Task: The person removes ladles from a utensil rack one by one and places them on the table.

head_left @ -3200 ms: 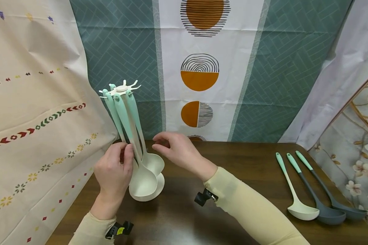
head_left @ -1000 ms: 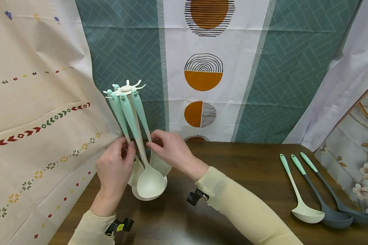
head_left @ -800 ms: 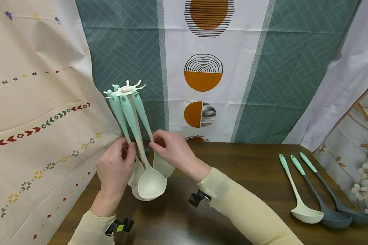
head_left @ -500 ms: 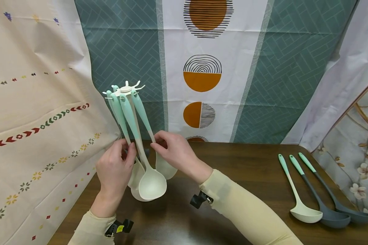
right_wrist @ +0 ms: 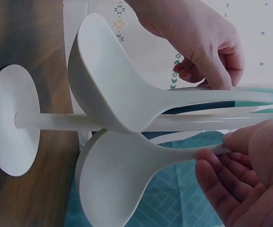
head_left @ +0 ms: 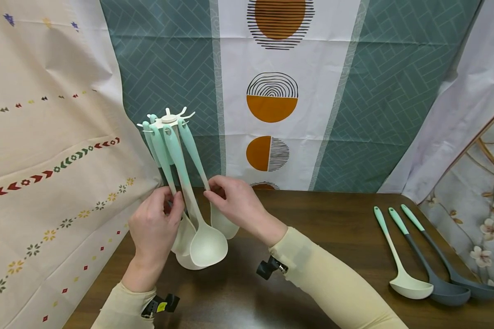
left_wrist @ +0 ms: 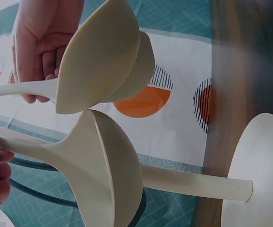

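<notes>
A white rotating-style utensil stand [head_left: 169, 118] with hook arms bears several mint-handled ladles. My left hand [head_left: 154, 233] pinches the stem of the left white ladle [left_wrist: 103, 165]. My right hand [head_left: 240, 203] pinches the stem of the right white ladle [head_left: 223, 224] between thumb and fingers, its bowl held out from the post. Between the hands a front white ladle [head_left: 207, 244] hangs tilted, its bowl toward the right. The stand's round base [right_wrist: 13, 120] rests on the table. Dark ladle parts [left_wrist: 44, 194] show behind, mostly hidden.
On the right of the brown table [head_left: 321, 260] lie one white ladle [head_left: 409, 288] and two dark grey ladles [head_left: 448, 292], side by side. A cream cloth [head_left: 66, 183] hangs close on the left; a patterned curtain [head_left: 271, 114] hangs behind.
My right hand has moved left and taken hold of the right ladle's stem, then drawn it slightly right. The front ladle's bowl has swung right. My left hand stays nearly still.
</notes>
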A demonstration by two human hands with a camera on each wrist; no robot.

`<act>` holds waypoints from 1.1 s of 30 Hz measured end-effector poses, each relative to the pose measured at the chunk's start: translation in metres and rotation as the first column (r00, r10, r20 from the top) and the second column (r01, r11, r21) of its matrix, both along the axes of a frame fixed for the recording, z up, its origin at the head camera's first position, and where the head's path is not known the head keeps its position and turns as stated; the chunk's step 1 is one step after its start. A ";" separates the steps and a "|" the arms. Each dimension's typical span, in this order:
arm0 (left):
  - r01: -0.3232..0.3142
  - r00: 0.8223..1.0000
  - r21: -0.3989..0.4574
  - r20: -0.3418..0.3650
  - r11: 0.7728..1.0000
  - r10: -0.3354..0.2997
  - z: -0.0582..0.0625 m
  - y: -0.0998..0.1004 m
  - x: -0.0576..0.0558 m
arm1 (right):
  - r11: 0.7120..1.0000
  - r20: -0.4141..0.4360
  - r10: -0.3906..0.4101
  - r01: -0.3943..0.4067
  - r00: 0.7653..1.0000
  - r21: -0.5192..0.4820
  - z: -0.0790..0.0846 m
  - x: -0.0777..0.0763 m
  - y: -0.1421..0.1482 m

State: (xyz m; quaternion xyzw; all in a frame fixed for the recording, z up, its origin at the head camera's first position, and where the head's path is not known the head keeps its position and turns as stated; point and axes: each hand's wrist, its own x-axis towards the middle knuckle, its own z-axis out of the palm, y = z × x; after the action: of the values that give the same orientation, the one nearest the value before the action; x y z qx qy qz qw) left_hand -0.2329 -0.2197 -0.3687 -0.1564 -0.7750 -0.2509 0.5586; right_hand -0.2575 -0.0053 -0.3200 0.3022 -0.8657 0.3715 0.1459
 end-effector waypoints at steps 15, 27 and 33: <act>0.008 1.000 -0.009 -0.023 1.000 -0.008 -0.001 0.002 0.000 | 0.999 -0.056 -0.029 0.030 0.998 0.022 0.002 0.000 0.008; 0.010 0.999 -0.023 -0.032 1.000 -0.011 -0.001 0.004 0.001 | 0.999 -0.075 -0.031 0.032 0.997 0.022 0.007 0.002 0.015; 0.010 0.999 -0.024 -0.036 1.000 -0.011 -0.001 0.005 0.002 | 0.998 -0.097 -0.048 0.052 0.994 0.031 0.009 0.005 0.023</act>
State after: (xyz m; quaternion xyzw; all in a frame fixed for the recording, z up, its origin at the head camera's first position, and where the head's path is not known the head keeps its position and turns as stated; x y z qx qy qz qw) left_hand -0.2313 -0.2152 -0.3694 -0.1716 -0.7669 -0.2418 0.5691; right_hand -0.2520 0.0176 -0.3108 0.3003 -0.8710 0.3383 0.1916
